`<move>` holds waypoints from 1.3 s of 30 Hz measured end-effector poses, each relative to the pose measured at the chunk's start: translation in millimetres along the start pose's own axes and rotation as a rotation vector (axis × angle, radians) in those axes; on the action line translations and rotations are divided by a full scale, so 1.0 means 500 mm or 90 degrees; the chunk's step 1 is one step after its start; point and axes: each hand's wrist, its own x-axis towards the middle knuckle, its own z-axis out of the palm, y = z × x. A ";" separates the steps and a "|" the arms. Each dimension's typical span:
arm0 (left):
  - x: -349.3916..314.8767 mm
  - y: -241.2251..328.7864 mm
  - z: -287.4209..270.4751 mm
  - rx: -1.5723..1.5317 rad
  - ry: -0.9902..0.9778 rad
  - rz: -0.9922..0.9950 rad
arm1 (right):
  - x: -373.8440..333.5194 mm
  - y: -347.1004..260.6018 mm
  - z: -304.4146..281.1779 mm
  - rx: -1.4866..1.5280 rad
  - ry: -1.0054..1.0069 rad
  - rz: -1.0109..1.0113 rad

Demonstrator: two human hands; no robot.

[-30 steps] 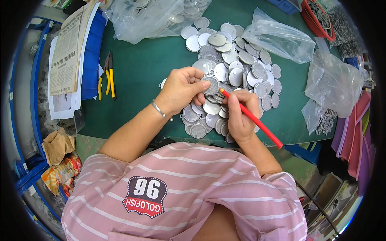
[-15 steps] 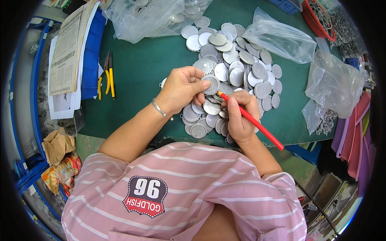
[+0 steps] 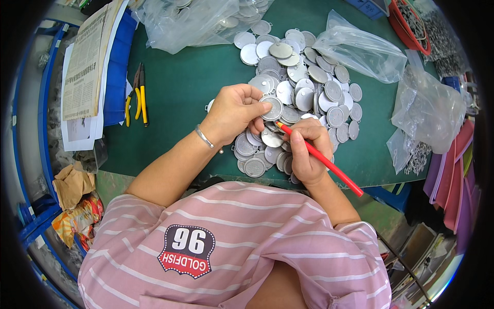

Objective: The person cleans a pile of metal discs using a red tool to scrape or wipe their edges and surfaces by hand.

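Note:
My left hand (image 3: 234, 114) pinches a round grey metal disc (image 3: 272, 108) with a raised rim and a small loop at its edge, thumb lying on its face. In my right hand (image 3: 312, 153) is a long red pencil-like tool (image 3: 332, 166), held like a pen. Its narrow yellowish tip points up toward the disc's lower right edge and looks just apart from it. Beneath and around both hands spreads a pile of similar metal discs (image 3: 304, 99), some smooth, some textured. My hands hide part of this pile.
Left of the pile lie yellow-handled pliers (image 3: 139, 98), beside a blue bin (image 3: 117, 72) with papers (image 3: 82, 77) leaning on it. Clear plastic bags (image 3: 360, 46) rest behind and right of the discs. A red basket (image 3: 411, 26) of metal parts stands at the far right of the green table (image 3: 177, 77).
The red tool's tip has dropped slightly away from the disc's edge. The left hand keeps its hold on the disc, and the whole view has shifted a little.

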 end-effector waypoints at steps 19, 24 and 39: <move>-0.018 0.014 0.010 -0.112 -0.053 -0.020 | 0.046 -0.024 0.003 -0.194 -0.062 -0.079; -0.035 0.038 -0.005 0.002 -0.131 0.007 | 0.052 -0.043 -0.009 0.266 0.076 0.397; -0.041 0.188 -0.082 0.216 0.289 0.448 | 0.055 -0.057 -0.020 0.344 0.084 0.379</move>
